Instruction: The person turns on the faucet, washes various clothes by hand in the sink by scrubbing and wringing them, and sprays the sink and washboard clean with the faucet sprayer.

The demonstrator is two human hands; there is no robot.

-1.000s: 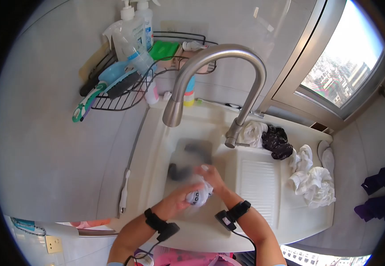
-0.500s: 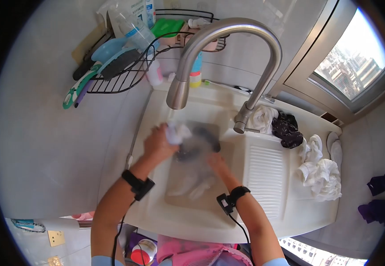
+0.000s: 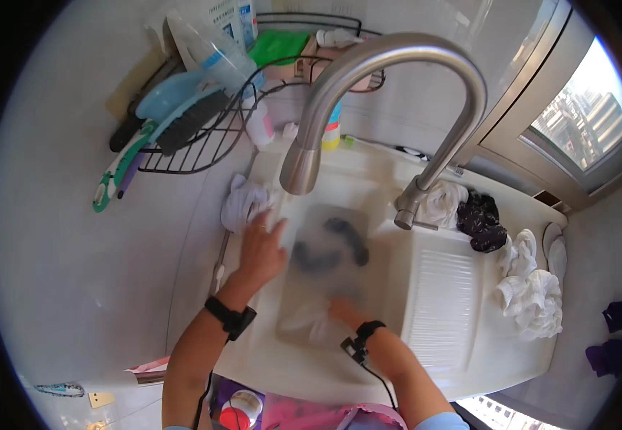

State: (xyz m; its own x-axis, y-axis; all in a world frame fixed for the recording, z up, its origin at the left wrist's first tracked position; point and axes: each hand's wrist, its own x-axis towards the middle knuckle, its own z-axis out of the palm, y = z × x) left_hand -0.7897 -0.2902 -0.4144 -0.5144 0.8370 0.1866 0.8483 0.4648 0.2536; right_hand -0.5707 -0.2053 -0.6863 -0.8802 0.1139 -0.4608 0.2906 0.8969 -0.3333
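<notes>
Cloudy water fills the sink basin (image 3: 379,287). Two dark cloth items lie in it, one curved (image 3: 348,240) at the right and another (image 3: 316,259) at the left. My left hand (image 3: 262,247) is over the basin's left edge with its fingers apart, holding nothing, just beside a bunched white cloth (image 3: 245,203) on the rim. My right hand (image 3: 345,312) reaches into the water near a blurred white cloth (image 3: 305,315); its fingers are hidden by the murky water.
The faucet (image 3: 426,46) arches over the basin. White cloths (image 3: 533,304) and a dark patterned cloth (image 3: 481,221) lie on the right ledge. A wire rack (image 3: 203,154) with brushes and bottles hangs upper left. A ribbed washboard (image 3: 446,308) is right of the basin.
My left hand has left the white cloth on the left rim and opened. My right hand has moved from the middle of the basin down into the water near its front.
</notes>
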